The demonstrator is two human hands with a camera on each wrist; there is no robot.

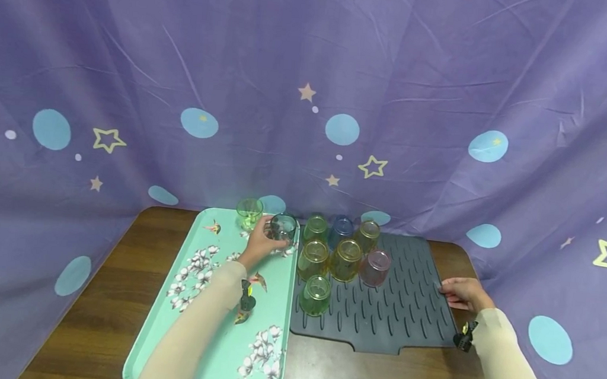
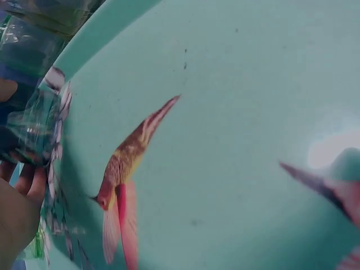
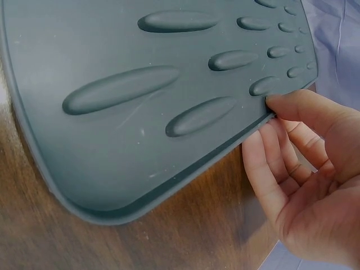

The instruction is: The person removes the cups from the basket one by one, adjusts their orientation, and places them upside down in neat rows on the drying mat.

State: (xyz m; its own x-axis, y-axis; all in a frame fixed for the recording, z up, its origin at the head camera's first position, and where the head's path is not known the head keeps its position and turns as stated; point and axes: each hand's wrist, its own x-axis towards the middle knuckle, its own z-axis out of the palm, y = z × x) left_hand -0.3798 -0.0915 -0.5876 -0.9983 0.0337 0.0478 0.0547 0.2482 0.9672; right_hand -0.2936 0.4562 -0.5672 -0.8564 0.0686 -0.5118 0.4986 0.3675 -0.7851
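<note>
At the tray's far right corner, my left hand [image 1: 260, 248] grips a clear dark-teal glass [image 1: 282, 228], its mouth facing up. In the left wrist view that glass [image 2: 39, 126] shows at the left edge, with fingers [image 2: 36, 185] against its side. My right hand [image 1: 465, 293] pinches the right edge of a dark grey ridged drying mat [image 1: 411, 311]. From the right wrist, the thumb [image 3: 298, 104] lies on top of the mat's rim and the other fingers curl below it. A light green glass [image 1: 250, 214] stands upright on the tray, left of my left hand.
Several coloured glasses stand upside down on the mat's left half, among them a blue glass [image 1: 341, 231], a pink glass [image 1: 375, 268] and a front green glass [image 1: 315, 296]. The mint floral tray [image 1: 164, 333] adjoins the mat on the wooden table [image 1: 342, 377]. A purple curtain [image 1: 268, 91] hangs behind.
</note>
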